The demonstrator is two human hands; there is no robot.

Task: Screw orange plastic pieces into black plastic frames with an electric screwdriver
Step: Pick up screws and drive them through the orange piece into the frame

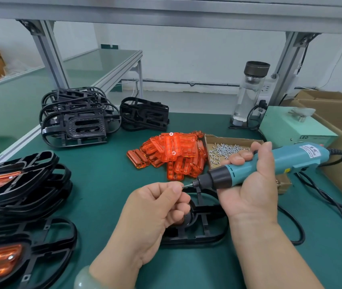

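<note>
Lower centre: right hand (251,184) grips the electric screwdriver (270,163), left hand (155,209) pinches perhaps a screw (183,186) at its tip, above green table (107,184).

**Bare Forearms, One Pale Green Bangle**

A worker's left hand (155,207) and right hand (249,184) appear with forearms (270,257) uncovered as far as the frame shows. The nails are short and plain, trimmed close to the fingers (240,157). A smooth, rounded bangle (86,278) of pale, milky green (glossy, with a small highlight on its curve) circles the left wrist at the bottom edge.
</note>
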